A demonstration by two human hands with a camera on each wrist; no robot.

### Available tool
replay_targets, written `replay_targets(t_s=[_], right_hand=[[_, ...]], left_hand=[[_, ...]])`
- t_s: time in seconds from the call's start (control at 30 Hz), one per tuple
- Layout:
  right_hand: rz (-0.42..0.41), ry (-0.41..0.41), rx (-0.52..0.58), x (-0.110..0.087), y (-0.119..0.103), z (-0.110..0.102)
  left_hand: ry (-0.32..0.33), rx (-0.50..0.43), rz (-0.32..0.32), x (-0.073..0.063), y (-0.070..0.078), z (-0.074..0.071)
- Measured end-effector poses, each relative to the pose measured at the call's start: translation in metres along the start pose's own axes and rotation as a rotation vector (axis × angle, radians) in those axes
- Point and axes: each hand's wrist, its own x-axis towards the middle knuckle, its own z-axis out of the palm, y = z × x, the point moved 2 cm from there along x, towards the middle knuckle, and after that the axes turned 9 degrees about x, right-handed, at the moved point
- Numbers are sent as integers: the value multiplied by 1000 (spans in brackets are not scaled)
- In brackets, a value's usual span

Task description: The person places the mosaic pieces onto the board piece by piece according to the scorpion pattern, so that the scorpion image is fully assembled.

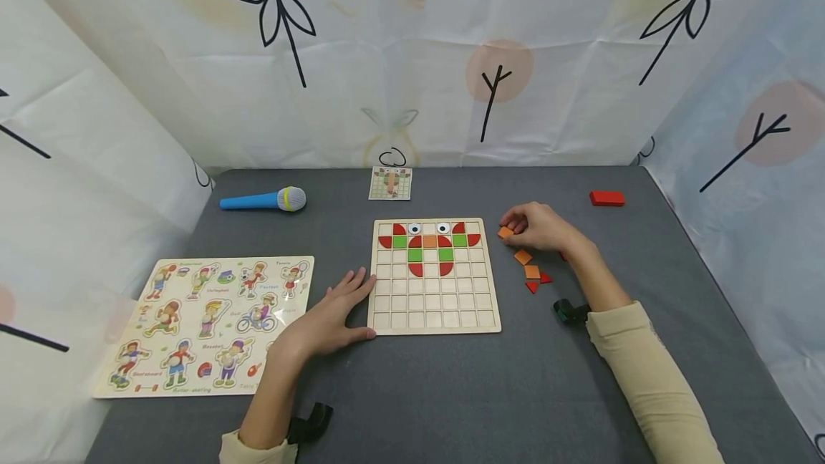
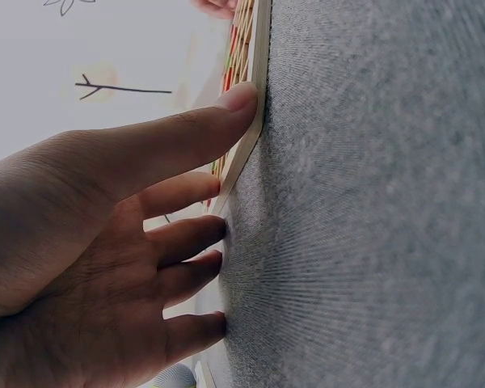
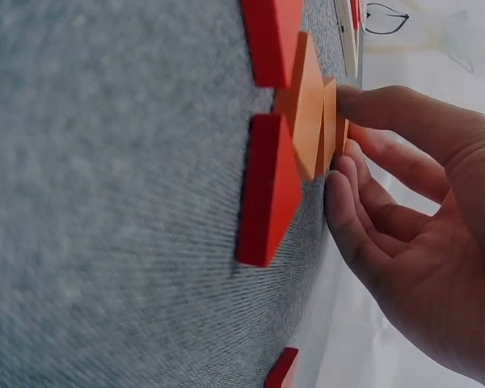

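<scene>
A wooden grid board (image 1: 433,303) bears red rounded pieces, green squares, an orange square and two eye pieces in its upper rows. My left hand (image 1: 327,319) lies at its left edge, fingers spread, with the thumb (image 2: 238,99) touching the lower corner. Right of the board, my right hand (image 1: 543,228) pinches an orange square tile (image 1: 505,233) between thumb and fingers, close over the cloth. Toward me from it lie two more orange square tiles (image 1: 531,272) and two red triangles (image 1: 531,288). Another red piece (image 1: 563,256) is mostly hidden by the right wrist.
A small pattern card (image 1: 390,192) lies behind the board. At the back left is a blue toy microphone (image 1: 258,200); a red block (image 1: 607,198) sits at the back right. A sports picture puzzle (image 1: 193,292) covers the left side, partly under my left forearm.
</scene>
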Motion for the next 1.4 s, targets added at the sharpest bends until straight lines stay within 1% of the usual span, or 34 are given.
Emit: replay_targets(t_s=[0.1, 0.23, 0.4, 0.47, 0.6, 0.7, 0.73, 0.77, 0.87, 0.97, 1.0, 1.03, 1.17, 1.3, 1.4], right_hand=[[-6, 14, 1, -2, -1, 2], [-20, 26, 40, -3, -6, 6], [-77, 12, 91, -2, -16, 13], [-98, 5, 100, -1, -20, 17], [-135, -18, 136, 1, -31, 26], [-145, -43, 178, 2, -41, 35], [-148, -53, 189, 2, -44, 37], [-155, -62, 196, 3, -47, 41], [-186, -89, 198, 8, -55, 50], [-224, -117, 191, 12, -63, 58], [-234, -128, 189, 14, -66, 60], [-244, -136, 182, 15, -69, 63], [-277, -166, 141, 21, -79, 72], [-269, -181, 90, 27, -88, 78], [-257, -177, 53, 31, -94, 82]], left_hand=[[4, -1, 15, 0, -1, 1], [7, -10, 26, -1, -2, 1], [-2, -3, 8, 0, -1, 2], [-8, -5, -10, 0, 2, 0], [-42, -16, -37, -7, 19, -13], [-59, -22, -38, -10, 27, -21], [-58, -27, -34, -11, 28, -21], [-45, -29, -20, -11, 25, -19], [-41, -38, -8, -11, 26, -19], [-46, -30, -16, -12, 27, -20], [-59, -28, -33, -12, 30, -23], [-61, -27, -36, -12, 30, -23], [-51, -29, -29, -10, 25, -19], [-21, -23, 1, -6, 12, -9], [-4, -17, 13, -2, 1, -1]])
